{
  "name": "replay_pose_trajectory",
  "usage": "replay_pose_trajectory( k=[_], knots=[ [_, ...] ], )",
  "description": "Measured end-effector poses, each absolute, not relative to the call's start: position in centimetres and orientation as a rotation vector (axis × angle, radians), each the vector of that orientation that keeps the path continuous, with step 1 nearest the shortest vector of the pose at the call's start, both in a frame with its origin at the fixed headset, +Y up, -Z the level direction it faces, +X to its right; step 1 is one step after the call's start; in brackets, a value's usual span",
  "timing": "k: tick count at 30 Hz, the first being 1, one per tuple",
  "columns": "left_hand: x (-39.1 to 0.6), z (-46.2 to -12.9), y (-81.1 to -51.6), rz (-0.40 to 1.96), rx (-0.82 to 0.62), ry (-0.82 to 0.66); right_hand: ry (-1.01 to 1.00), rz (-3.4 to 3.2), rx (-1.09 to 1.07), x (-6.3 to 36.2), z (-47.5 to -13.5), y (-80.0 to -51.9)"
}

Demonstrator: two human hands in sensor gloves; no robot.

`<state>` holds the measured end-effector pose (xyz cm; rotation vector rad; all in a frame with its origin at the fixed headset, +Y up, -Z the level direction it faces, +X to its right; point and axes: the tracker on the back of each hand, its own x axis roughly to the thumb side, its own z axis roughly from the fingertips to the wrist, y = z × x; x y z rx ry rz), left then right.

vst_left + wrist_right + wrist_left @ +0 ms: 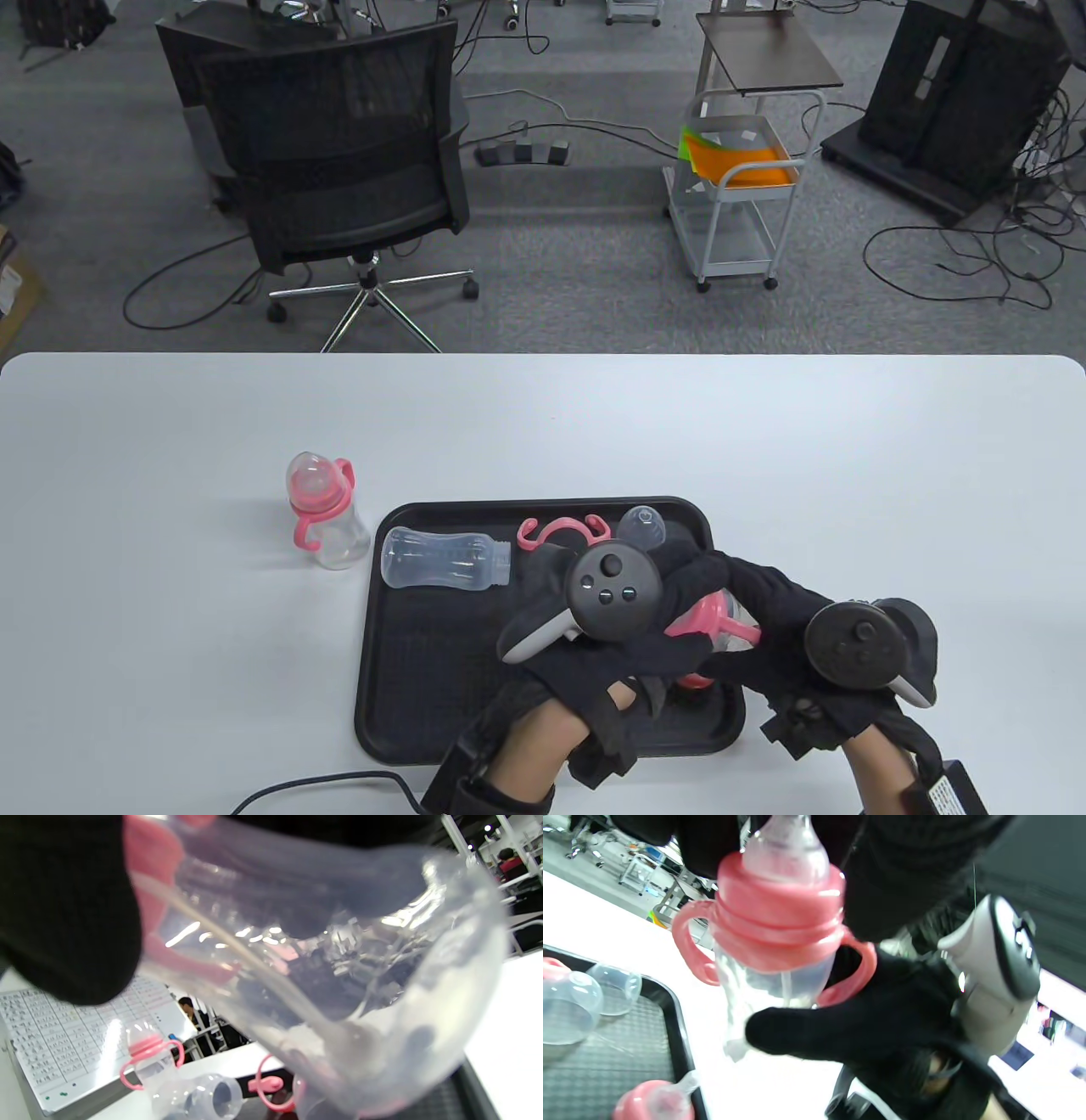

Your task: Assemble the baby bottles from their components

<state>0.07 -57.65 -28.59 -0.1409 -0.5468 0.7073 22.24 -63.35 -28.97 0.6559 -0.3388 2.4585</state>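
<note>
I have the bottle lifted between both hands over the right part of the black tray, which lies near me on the white tabletop. My right hand wraps the clear body from below, and my left hand has its grip round the top, about the pink collar. It should weigh almost nothing, being empty thin plastic that is stiff but smooth enough to slide under a glove, so I judge the waisted body and the ridged collar the best holds (the two looped handles would flex). The silicone teat is soft, so I would keep my fingers off it. Inside, a thin straw runs down towards the rounded base. A finished bottle stands on the tabletop to the left of the tray, and a bare body lies on the tray's far left.
</note>
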Motion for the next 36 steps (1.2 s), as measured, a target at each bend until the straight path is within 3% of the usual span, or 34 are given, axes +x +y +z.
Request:
replay_pose_trajectory(
  k=[4, 12, 16, 22, 25, 36],
  knots=[
    [-0.1, -28.9, -57.6, 0.506, -0.145, -0.482, -0.363, 2.482, 0.663, 21.9, -28.8, -63.3],
    [0.8, -28.7, -57.3, 0.525, -0.074, -0.631, -0.295, 2.463, 0.686, 22.1, -29.0, -63.4],
    [0.9, -29.0, -57.5, 0.489, -0.117, -0.689, -0.237, 2.450, 0.699, 22.6, -29.4, -63.4],
    [0.1, -29.8, -58.5, 0.716, -0.174, -0.500, -0.306, 2.496, 0.676, 22.6, -29.1, -63.1],
    [0.8, -29.8, -58.3, 0.582, -0.103, -0.555, -0.313, 2.539, 0.687, 22.3, -29.1, -63.2],
    [1.4, -29.7, -58.0, 0.562, -0.032, -0.612, -0.242, 2.513, 0.700, 22.4, -29.3, -63.3]
  ],
)
